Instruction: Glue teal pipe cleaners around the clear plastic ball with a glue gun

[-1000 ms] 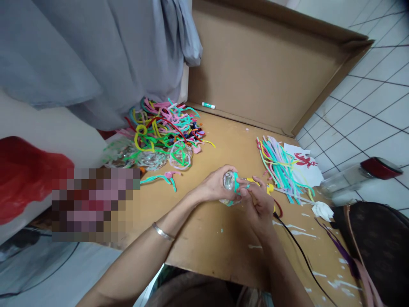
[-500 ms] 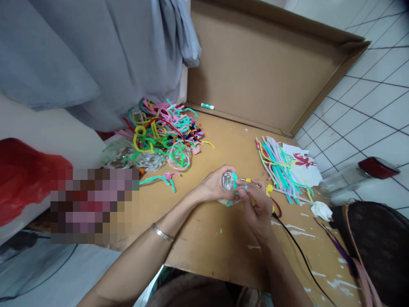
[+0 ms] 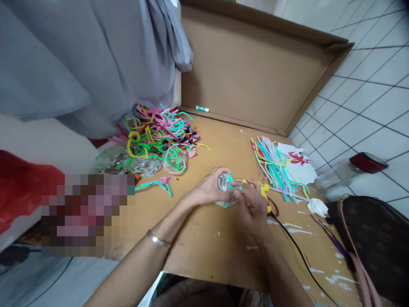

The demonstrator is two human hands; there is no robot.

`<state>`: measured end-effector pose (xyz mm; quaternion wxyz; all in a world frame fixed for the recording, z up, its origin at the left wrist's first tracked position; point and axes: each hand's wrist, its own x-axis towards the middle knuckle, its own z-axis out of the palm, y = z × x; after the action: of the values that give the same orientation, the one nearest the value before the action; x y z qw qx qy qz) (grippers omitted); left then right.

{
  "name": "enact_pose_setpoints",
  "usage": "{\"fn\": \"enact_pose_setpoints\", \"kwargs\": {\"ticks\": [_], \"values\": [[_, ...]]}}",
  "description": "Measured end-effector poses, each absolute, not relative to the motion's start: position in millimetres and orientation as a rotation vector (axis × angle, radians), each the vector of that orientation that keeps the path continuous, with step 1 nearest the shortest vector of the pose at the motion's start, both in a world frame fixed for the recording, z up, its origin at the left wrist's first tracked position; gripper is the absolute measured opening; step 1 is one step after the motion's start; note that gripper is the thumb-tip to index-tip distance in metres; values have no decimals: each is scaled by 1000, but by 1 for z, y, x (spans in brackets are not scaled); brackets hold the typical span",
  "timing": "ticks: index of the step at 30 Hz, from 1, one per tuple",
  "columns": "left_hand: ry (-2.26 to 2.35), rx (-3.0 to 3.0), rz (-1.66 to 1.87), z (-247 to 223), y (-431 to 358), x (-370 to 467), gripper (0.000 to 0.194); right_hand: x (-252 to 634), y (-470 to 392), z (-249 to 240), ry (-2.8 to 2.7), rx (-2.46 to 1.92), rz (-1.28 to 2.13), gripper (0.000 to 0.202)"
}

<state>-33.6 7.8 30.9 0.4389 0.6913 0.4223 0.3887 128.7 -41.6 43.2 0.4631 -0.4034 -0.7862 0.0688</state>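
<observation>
My left hand is wrapped round a clear plastic piece, which looks like part of a bottle. A teal pipe cleaner runs along its right edge. Fingers of my right hand are pinched together against that teal strip, and a bit of teal shows between them. Just behind my right hand lies a yellow glue gun with a black cord, partly hidden by the fingers. More of the clear piece, with coloured trim, shows below my left hand.
Pipe cleaners lie in a tangled heap at the left and a bundle at the right. Nearby are clear decorated pieces, a glue stick, a glass bottle, crumpled tissue and a brown bag. Cardboard stands behind.
The whole view has shifted slightly, so things on the table appear a little further left. Both hands keep nearly the same hold on the clear piece and its teal edge.
</observation>
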Motion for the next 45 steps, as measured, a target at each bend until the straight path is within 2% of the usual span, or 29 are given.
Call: {"fn": "enact_pose_setpoints", "kwargs": {"ticks": [13,28,34,45], "values": [[1144,2073,1036,34,5,-32,59,129,-41,44,-1932,-1006,164,15],[1193,2138,998,35,5,-32,54,130,-42,46,-1925,-1017,174,13],[1233,2045,967,37,2,-32,64,130,-42,46,-1920,-1029,189,15],[1135,2022,1044,37,3,-31,62,130,-41,45,-1922,-1024,152,14]]}}
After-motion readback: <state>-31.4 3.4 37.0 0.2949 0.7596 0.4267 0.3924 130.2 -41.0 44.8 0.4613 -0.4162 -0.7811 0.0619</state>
